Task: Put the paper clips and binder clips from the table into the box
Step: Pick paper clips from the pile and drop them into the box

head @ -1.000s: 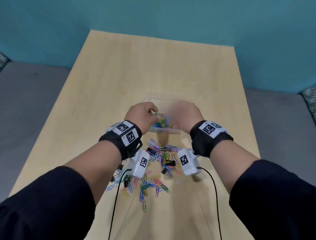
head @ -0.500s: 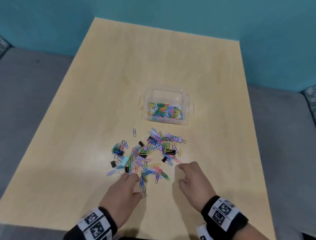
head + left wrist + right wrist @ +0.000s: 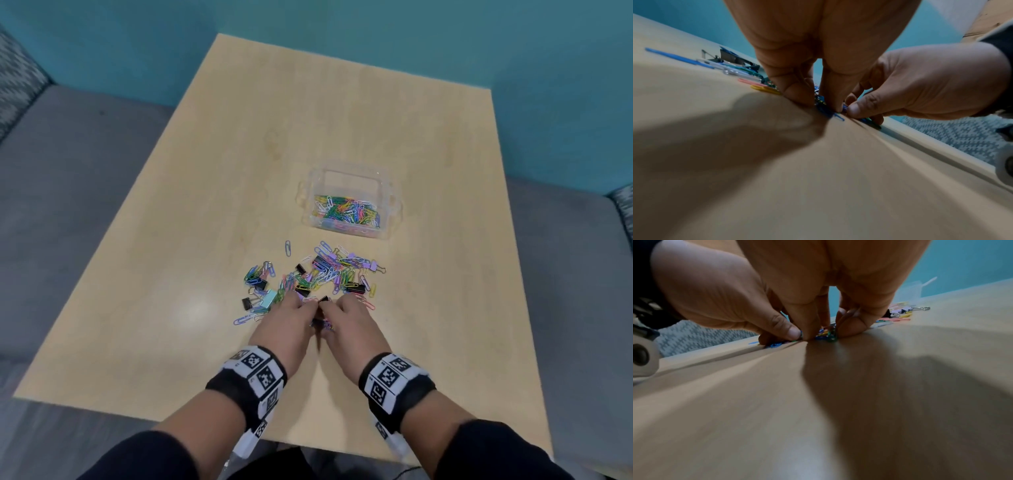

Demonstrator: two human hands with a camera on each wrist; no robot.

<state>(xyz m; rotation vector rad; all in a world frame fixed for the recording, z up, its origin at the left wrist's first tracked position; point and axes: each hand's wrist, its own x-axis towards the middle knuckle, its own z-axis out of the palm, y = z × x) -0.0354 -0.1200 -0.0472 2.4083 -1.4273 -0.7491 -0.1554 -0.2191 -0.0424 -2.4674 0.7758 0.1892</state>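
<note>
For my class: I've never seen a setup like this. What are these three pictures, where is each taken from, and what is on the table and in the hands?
No machine here: a person works bare-handed, wearing three cameras. The head view looks down on both hands; each wrist view looks along one hand from just above the table. A clear box already holds coloured paper clips. A pile of clips, paper clips and binder clips mixed, lies nearer the person. The left hand and right hand meet at the pile's near edge, fingers curled, pinching clips together against the table.

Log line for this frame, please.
phase: gathering | left hand: pinching paper clips | right hand: pinching paper clips | box: partly filled | pile: on table
</note>
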